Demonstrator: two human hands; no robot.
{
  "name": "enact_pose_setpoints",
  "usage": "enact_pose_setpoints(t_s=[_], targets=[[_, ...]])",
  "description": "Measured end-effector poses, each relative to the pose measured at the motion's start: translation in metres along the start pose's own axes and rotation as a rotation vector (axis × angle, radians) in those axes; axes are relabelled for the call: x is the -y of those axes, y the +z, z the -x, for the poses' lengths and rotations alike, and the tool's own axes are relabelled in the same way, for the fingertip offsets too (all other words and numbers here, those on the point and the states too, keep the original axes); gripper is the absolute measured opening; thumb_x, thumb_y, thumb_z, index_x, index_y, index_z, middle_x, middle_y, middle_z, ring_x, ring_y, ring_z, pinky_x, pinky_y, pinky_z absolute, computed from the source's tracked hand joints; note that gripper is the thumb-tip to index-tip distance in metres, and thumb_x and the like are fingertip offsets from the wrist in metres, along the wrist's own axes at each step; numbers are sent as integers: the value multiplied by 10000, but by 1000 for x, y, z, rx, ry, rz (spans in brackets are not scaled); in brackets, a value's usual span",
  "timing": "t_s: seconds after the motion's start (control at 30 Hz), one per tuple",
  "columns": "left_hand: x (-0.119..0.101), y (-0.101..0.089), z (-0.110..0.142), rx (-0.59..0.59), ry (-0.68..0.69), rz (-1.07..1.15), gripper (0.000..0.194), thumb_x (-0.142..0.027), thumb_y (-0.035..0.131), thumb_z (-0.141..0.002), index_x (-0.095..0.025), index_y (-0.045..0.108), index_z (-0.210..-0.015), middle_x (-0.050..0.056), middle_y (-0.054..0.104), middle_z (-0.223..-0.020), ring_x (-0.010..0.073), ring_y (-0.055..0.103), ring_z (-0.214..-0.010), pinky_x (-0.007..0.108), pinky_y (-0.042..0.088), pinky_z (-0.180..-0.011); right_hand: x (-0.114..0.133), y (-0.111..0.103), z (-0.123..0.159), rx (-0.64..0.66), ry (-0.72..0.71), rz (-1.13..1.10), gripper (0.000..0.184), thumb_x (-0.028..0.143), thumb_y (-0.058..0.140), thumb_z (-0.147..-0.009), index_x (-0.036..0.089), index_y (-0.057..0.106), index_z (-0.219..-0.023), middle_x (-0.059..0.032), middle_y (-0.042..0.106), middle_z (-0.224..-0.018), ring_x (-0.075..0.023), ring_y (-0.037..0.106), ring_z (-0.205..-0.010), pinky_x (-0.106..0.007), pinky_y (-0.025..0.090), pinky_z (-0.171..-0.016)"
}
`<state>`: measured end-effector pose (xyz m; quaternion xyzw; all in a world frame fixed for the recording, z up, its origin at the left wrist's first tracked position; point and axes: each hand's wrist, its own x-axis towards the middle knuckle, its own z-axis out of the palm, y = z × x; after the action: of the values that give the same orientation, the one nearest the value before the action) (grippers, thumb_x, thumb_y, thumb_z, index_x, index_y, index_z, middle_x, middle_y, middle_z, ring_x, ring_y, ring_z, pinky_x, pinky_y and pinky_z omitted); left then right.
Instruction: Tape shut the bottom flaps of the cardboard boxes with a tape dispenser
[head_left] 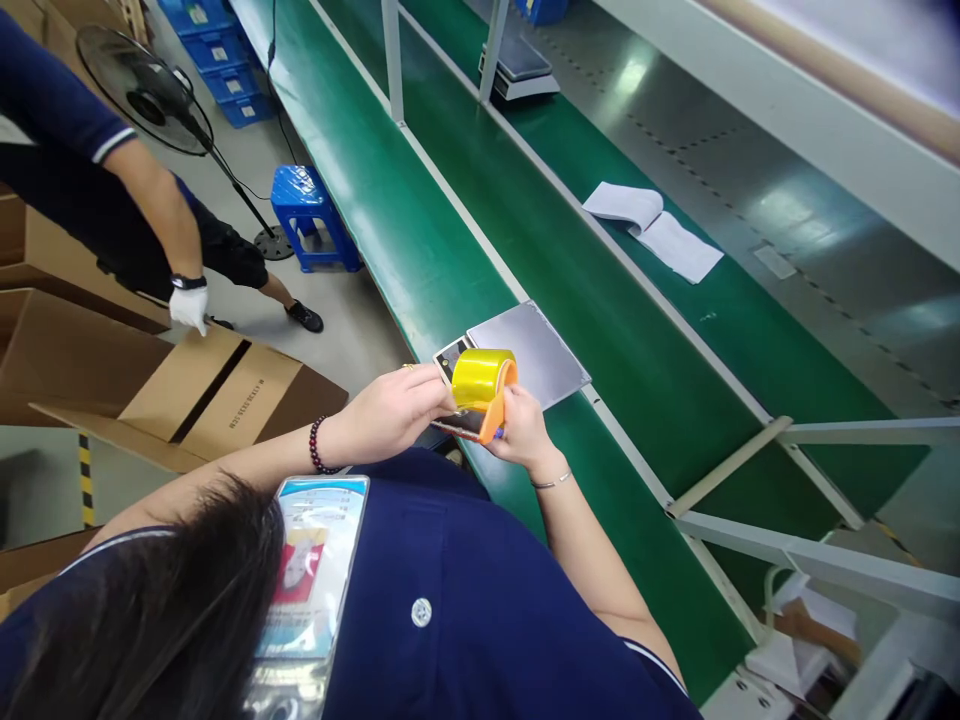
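My right hand [523,428] is closed around an orange tape dispenser [491,418] that carries a wide roll of yellow packing tape [480,376]. From the left, my left hand [397,410] reaches in with its fingers together, the tips against the tape's near left side. Whether they pinch the loose end is hard to see. Just beyond the tape lies a weighing scale [534,350] with a flat metal plate, partly covered by the roll and my hands. Its display panel [450,360] shows beside my left fingers.
The scale rests on a green bench [367,190] with white rails. Open papers [652,225] and a second scale [521,70] lie farther off. Left are cardboard boxes [225,390], a blue stool [311,215], a fan [146,95], and another person's gloved hand [189,304].
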<state>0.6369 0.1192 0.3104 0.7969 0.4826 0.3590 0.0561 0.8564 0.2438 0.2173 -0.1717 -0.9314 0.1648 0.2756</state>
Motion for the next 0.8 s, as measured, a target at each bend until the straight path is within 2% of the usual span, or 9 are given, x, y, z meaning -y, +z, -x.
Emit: enact_pose_setpoints(t_s=[0.13,0.37,0.5,0.67,0.8], targets=[[2,-2,7,-4,60,13,172,-113,435,-968,-163,580,-889,42,619,-852,133,607,-823,231,469,-719,0,2,0,-74,-27,-50,269,433,597,-804,190,549,-909,-58,536,-722,-235,521,-667,-373,445,-630],[-6,0,7,19,128,-194,262,-95,361,-968,-154,600,-879,53,609,-776,142,566,-739,242,469,-676,8,5,-9,-6,-67,172,251,405,599,-778,182,534,-870,-46,540,-659,-211,467,-578,-389,428,-655],[-7,-2,12,32,150,-200,270,-65,345,-954,-163,594,-912,57,628,-794,146,573,-767,254,483,-708,3,-2,-8,8,-37,206,192,387,590,-771,211,513,-784,-24,507,-608,-204,456,-562,-403,432,-712],[-6,-4,19,-40,82,-141,187,-68,415,-944,-164,575,-930,56,618,-812,145,575,-771,249,486,-705,0,-4,-12,69,-43,157,229,422,597,-777,203,544,-813,-43,554,-642,-216,502,-602,-406,452,-741],[-4,-3,18,-102,-21,-91,138,-93,452,-952,-162,569,-926,41,588,-792,133,561,-746,233,472,-679,-8,-1,-16,107,-6,197,273,447,609,-760,186,552,-816,-64,567,-665,-220,502,-603,-390,454,-685]])
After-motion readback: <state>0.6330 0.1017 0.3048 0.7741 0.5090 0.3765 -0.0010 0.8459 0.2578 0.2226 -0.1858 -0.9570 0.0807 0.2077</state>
